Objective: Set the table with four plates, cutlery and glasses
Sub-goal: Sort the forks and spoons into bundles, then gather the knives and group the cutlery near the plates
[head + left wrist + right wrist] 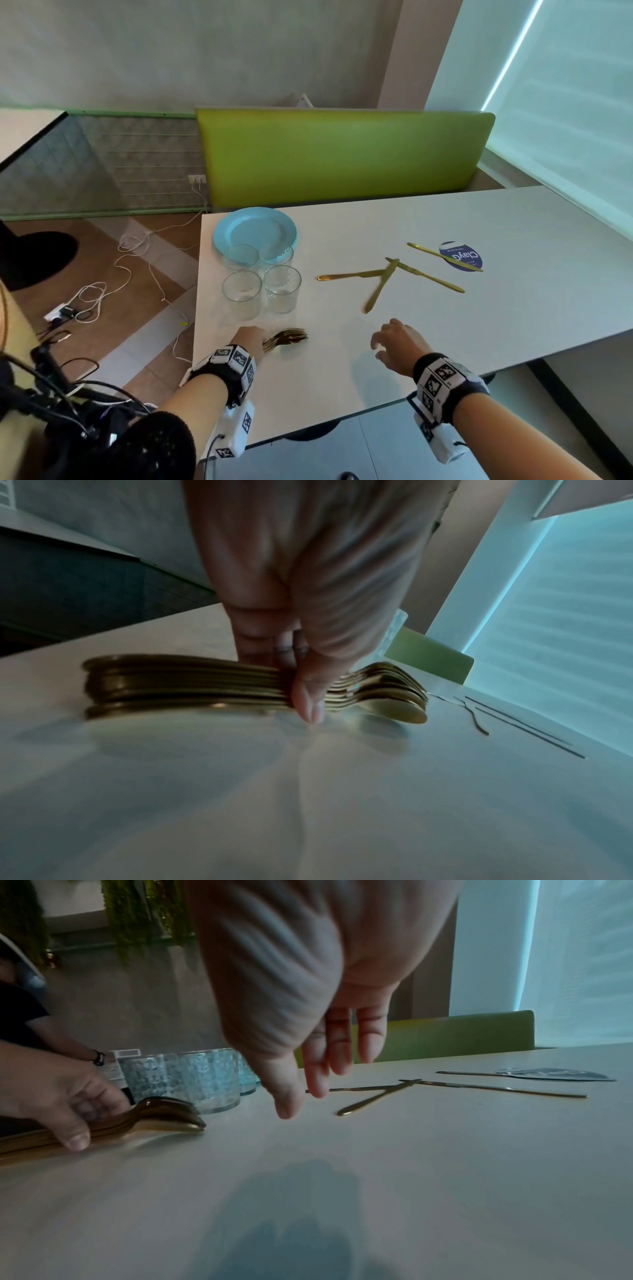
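My left hand point(251, 342) grips a bundle of gold spoons and forks point(286, 339) against the white table point(513, 308) near its left front edge; thumb and fingers pinch the stacked handles point(185, 685), bowls point(171, 1115) pointing right. My right hand point(394, 342) hovers open above the table, fingers point(339, 1045) relaxed and holding nothing. Several gold knives point(380, 284) lie scattered beyond it. A stack of light blue plates point(255, 229) sits at the far left corner, with several clear glasses point(262, 284) grouped in front of it.
A round blue sticker point(462, 255) lies under one knife at the right. A green bench back point(342, 157) stands behind the table. White cables and a power strip point(61, 311) lie on the floor to the left. The window blind point(565, 102) is at the right.
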`<state>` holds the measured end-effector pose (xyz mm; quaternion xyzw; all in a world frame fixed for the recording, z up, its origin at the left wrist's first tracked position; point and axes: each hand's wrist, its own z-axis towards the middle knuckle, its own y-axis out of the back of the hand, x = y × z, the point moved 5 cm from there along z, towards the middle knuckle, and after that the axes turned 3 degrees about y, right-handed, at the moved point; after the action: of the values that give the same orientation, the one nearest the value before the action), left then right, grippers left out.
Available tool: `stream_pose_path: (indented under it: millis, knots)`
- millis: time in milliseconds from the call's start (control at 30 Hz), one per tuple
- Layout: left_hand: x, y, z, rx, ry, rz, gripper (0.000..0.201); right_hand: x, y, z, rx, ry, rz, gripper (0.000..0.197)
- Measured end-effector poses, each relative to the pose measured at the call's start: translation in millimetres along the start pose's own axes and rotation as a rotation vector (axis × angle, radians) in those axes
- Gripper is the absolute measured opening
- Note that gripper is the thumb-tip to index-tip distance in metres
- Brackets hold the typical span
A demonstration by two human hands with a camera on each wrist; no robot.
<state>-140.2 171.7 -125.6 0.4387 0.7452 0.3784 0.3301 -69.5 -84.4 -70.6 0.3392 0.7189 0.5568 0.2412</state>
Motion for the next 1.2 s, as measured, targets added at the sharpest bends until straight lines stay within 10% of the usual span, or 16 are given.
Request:
stream_pose_path:
  millis: [800,1200]
  knots:
    - [9,3,-1,-0.045,0.072,-0.002,0.049,-8,15,6,-0.033,-0.11,0.042,0.027]
    - [-92,58,5,-0.065,-0.167,-0.022,0.038,-46,38,16,-0.043,-0.23,0.094,0.023]
